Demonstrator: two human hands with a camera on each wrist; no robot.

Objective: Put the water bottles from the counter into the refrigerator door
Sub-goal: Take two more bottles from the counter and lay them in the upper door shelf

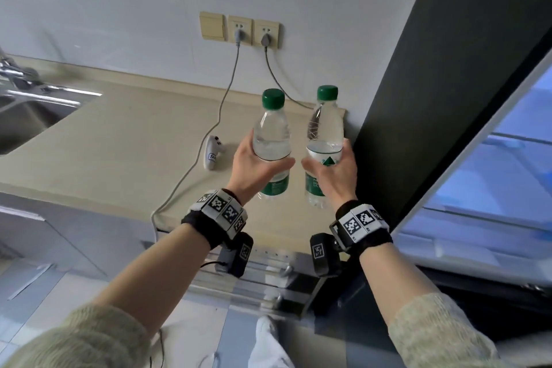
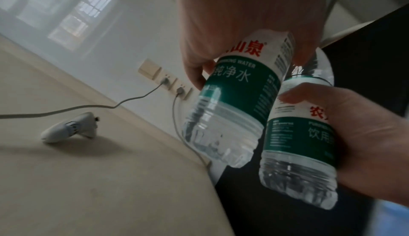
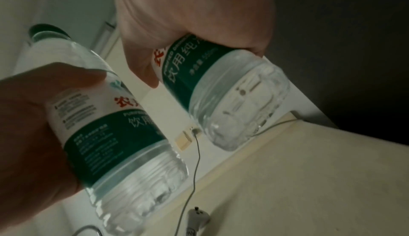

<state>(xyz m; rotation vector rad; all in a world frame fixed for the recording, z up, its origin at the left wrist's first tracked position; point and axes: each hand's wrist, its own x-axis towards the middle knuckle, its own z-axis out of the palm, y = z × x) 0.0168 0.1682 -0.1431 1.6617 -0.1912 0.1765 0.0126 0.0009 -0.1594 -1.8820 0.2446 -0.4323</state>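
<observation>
Two clear water bottles with green caps and green-and-white labels are held upright, side by side, above the beige counter [image 1: 104, 143]. My left hand [image 1: 257, 167] grips the left bottle [image 1: 271, 134] around its middle. My right hand [image 1: 334, 173] grips the right bottle [image 1: 325, 131] the same way. In the left wrist view the left bottle [image 2: 239, 91] hangs clear of the counter, with the right bottle [image 2: 298, 143] beside it. The right wrist view shows the right bottle [image 3: 221, 91] and the left bottle [image 3: 115, 126]. The refrigerator [image 1: 433, 69] stands right of the counter, with a bluish-lit opening [image 1: 493, 182].
A small white handheld device [image 1: 212, 155] lies on the counter to the left of the bottles. Two grey cables run from the wall sockets [image 1: 254, 33] across the counter. A steel sink [image 1: 30, 116] with a tap sits at the far left.
</observation>
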